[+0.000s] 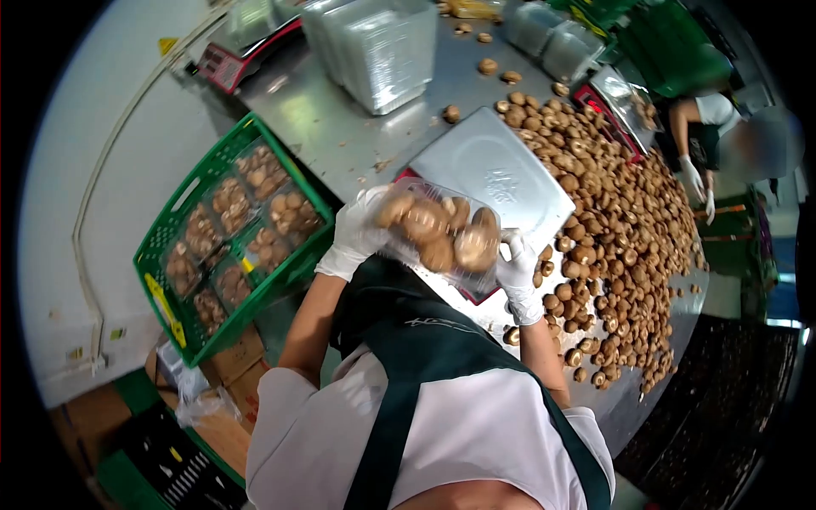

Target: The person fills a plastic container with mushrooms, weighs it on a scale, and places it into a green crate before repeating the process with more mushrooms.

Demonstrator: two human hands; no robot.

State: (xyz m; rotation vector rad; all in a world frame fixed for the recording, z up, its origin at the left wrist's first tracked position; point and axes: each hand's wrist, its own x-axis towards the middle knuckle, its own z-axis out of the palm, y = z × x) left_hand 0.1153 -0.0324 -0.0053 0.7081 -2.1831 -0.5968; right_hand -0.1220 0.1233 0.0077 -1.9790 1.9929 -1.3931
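Between my two white-gloved hands is a clear plastic tray of mushrooms (pixel 438 234), held just in front of my apron. My left hand (pixel 355 231) grips its left end, and my right hand (pixel 517 270) pinches the right end. Several brown-capped mushrooms lie inside, a little blurred. Just beyond the tray stands a scale with a flat metal platform (pixel 493 174); part of its red body is hidden under the tray. Loose mushrooms (pixel 629 229) are heaped to the right of the scale, some close to my right hand.
On my left a green crate (pixel 255 127) holds several filled mushroom trays. Stacked clear trays (pixel 374 55) stand at the back of the metal table (pixel 327 127). A second red scale (pixel 242 59) is at the far left. Another person's gloved hands (pixel 693 178) show at the right.
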